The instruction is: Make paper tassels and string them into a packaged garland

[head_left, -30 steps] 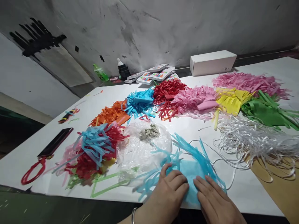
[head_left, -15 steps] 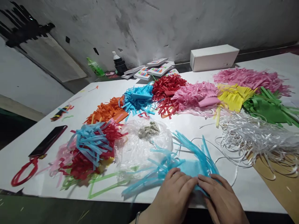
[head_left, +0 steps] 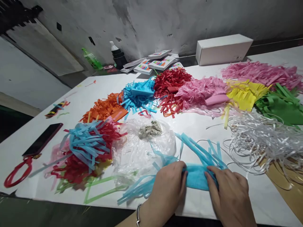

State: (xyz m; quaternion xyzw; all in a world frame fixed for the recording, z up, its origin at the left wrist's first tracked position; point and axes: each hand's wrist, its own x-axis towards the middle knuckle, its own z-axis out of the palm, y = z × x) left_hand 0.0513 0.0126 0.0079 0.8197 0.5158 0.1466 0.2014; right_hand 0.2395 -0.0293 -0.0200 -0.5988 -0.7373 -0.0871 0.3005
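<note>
A blue tissue paper tassel (head_left: 197, 179) lies near the table's front edge, its uncut middle band flat and its cut strips fanning out to the left and up to the right. My left hand (head_left: 169, 183) grips the left end of the band between thumb and fingers. At the other end, my right hand (head_left: 226, 189) pinches the band, thumb in front and fingers behind. Just beyond my left hand is a crumpled clear plastic bag (head_left: 142, 154) with a greyish-green wad (head_left: 150, 130) on it.
Fringed paper bundles in orange (head_left: 106, 107), blue (head_left: 139, 94), red (head_left: 171, 82), pink (head_left: 203, 91), yellow (head_left: 246, 94) and green (head_left: 279, 107) form an arc behind. White ribbon (head_left: 262, 142) lies tangled at right. A mixed tassel pile (head_left: 87, 148) and phone (head_left: 44, 138) are at left; a white box (head_left: 223, 50) stands behind.
My hands have moved apart along the blue paper, so more of its middle band shows between them, spread flatter. The whole view has shifted slightly.
</note>
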